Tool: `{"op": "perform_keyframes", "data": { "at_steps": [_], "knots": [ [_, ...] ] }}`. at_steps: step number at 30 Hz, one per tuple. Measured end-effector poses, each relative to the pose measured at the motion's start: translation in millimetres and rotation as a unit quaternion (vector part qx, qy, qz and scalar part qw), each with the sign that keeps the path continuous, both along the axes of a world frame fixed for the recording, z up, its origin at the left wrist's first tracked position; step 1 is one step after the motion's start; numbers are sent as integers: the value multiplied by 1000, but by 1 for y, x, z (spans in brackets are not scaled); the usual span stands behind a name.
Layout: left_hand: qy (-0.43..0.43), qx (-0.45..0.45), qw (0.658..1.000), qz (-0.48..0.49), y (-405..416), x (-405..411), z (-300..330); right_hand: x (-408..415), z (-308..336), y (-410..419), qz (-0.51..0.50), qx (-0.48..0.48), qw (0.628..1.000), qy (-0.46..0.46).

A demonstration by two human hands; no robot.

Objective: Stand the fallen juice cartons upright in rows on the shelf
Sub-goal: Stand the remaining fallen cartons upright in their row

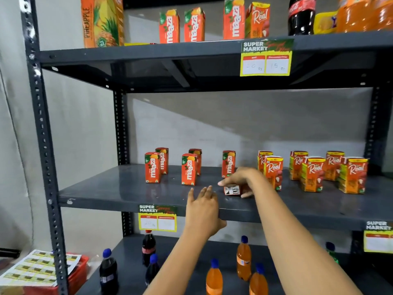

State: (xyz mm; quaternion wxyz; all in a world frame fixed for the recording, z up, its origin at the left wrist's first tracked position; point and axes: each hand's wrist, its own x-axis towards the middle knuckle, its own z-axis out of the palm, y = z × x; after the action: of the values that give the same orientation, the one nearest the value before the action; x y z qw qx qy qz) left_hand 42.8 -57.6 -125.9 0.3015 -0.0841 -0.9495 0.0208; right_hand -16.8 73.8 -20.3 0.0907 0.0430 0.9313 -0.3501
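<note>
Fingers of my right hand were clamped on a fallen carton lying at mid shelf front, just ahead of an upright Maaza carton. Left hand hovered beside it w/ fingers spread, holding nothing.

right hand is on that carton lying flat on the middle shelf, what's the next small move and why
Probably tip the fallen carton up onto its base. The right hand already wraps over it, and it lies on its side just in front of the single standing Maaza carton, where that row lacks a front carton. The left hand hovers open nearby.
</note>
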Motion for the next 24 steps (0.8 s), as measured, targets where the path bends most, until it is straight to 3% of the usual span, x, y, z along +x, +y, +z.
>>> {"op": "perform_keyframes", "data": {
  "at_steps": [4,13,16,24],
  "knots": [
    [23,33,999,-25,18,-6,-6,-6,4,16,-12,-53,997,-61],
    [59,60,996,-40,16,-9,-16,-16,-19,47,-61,-299,951,-43],
    [67,59,995,-37,15,-11,-14,-15,-23,45,-54,-368,928,-4],
    [70,58,995,-43,23,-14,-18,-3,-41,55,56,-553,811,183]
  ]
}}
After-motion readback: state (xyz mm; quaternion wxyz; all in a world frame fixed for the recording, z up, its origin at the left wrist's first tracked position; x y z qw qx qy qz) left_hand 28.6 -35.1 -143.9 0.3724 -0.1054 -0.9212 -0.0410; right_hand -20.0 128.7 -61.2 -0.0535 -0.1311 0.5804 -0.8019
